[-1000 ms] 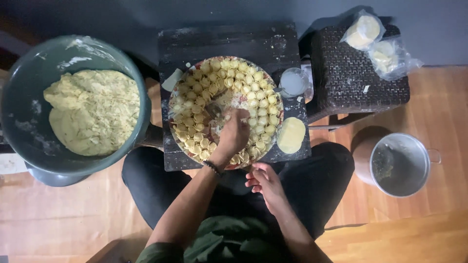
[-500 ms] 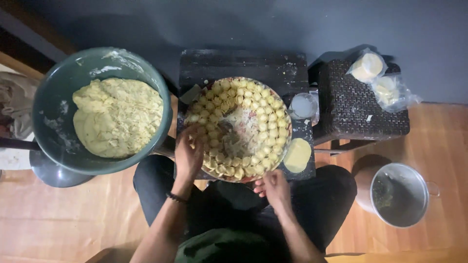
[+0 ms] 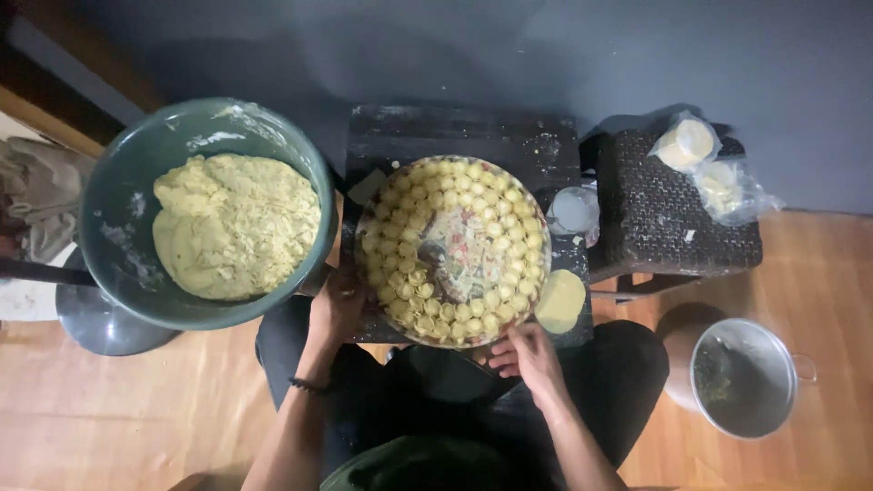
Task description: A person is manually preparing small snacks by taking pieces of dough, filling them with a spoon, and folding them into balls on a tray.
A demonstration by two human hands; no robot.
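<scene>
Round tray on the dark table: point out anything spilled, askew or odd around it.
The round tray overhangs the dark table's near edge, with the left hand and right hand at its rim. White powder smears the tabletop, and a yellow dough disc lies half off the table's corner.

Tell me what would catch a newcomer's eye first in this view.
First, the round tray at centre, on a dark low table, ringed with rows of small folded dumplings around a heap of filling. The left hand grips its near left rim and the right hand touches its near edge. To the left, a large green bowl holds a big mound of pale yellow dough.
</scene>
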